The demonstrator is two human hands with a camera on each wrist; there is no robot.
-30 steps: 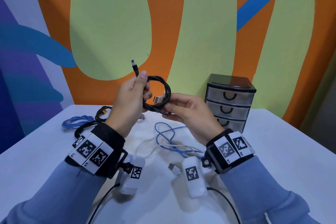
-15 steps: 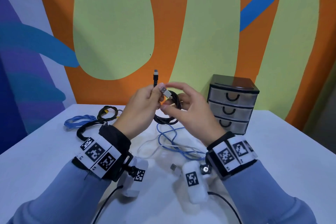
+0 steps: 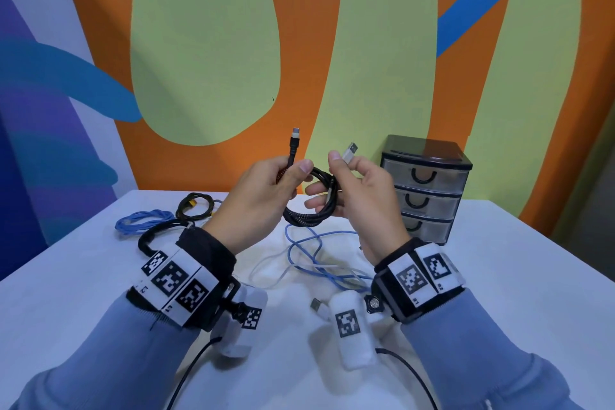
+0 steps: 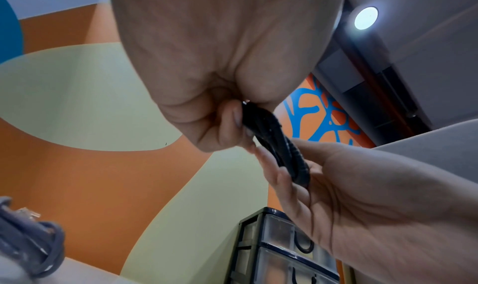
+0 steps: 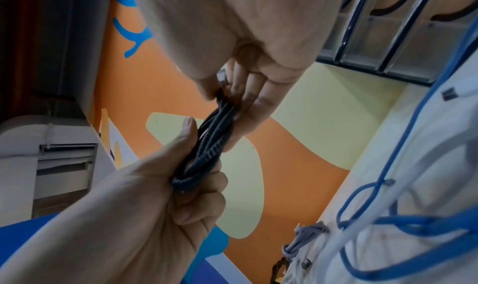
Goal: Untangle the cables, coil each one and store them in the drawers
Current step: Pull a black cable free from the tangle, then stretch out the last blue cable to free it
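Hands raised above the white table (image 3: 100, 276): our left hand (image 3: 256, 206) grips the coiled black braided cable (image 3: 312, 210); right hand (image 3: 362, 196) pinches its silver plug. We should tuck that end through, keeping loops tight.

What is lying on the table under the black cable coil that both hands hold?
Under the black cable coil lie tangled blue cable and white cable on the table. The right hand covers part of them.

My head view looks down across the table (image 3: 100, 276); both wrist views peer up close, sharing the drawers (image 3: 427, 190) beyond.
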